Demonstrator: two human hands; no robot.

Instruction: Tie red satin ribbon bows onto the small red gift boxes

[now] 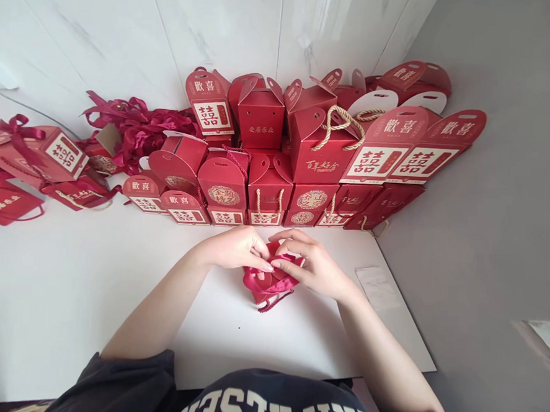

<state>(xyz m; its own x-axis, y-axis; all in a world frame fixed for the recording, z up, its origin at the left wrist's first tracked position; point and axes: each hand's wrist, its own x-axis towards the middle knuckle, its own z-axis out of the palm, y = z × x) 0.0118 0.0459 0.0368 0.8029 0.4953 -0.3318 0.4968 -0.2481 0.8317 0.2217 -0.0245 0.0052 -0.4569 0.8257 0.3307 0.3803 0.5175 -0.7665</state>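
Note:
My left hand (237, 248) and my right hand (309, 265) meet over a small red gift box (264, 292) lying on the white table (64, 292). Both hands pinch a dark red satin ribbon (270, 281) wrapped around the box, fingertips touching at its top. The box is mostly hidden under my fingers and the ribbon; a thin red cord loops out below it.
Several red paper gift boxes (267, 187) with gold and white characters stand stacked along the wall behind my hands. A heap of red ribbons (135, 126) and more boxes (40, 154) lie at the left. A small white slip (377, 285) rests near the table's right edge.

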